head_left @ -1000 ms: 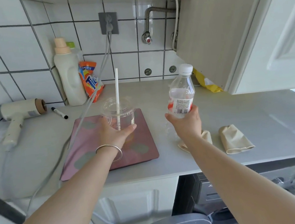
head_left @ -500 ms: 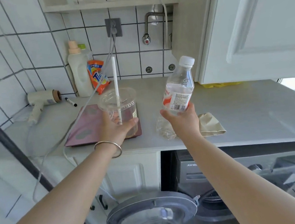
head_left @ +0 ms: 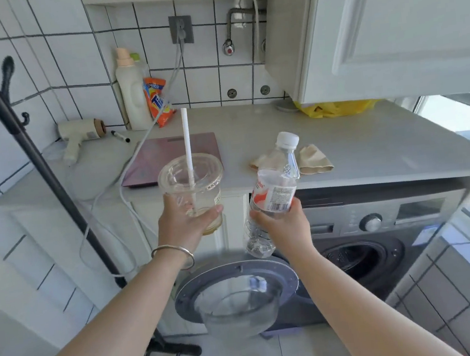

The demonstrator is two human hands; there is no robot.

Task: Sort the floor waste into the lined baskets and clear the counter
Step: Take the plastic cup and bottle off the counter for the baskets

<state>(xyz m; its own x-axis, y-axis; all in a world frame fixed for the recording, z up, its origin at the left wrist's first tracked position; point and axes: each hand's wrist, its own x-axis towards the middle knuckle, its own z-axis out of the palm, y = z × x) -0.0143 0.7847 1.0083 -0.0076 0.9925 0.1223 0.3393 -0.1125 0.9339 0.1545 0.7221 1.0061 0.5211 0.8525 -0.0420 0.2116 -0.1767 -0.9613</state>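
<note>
Cup (head_left: 192, 187): clear plastic, cylindrical, domed lid, rigid white straw (head_left: 187, 142) upright through the lid; thin yellowish residue at the bottom. Left hand (head_left: 185, 227) grip curled round its lower wall, held in air off the tabletop (head_left: 371, 147) front edge. Bottle (head_left: 273, 191): clear ribbed plastic, white screw cap, red-and-white label, tilted with cap toward 1 o'clock; right hand (head_left: 285, 227) grip wrapped round its middle. At 12 o'clock on the smooth grey tabletop lies a flat pink scale (head_left: 172, 155); crumpled beige cloth (head_left: 313, 160) at 2 o'clock.
</note>
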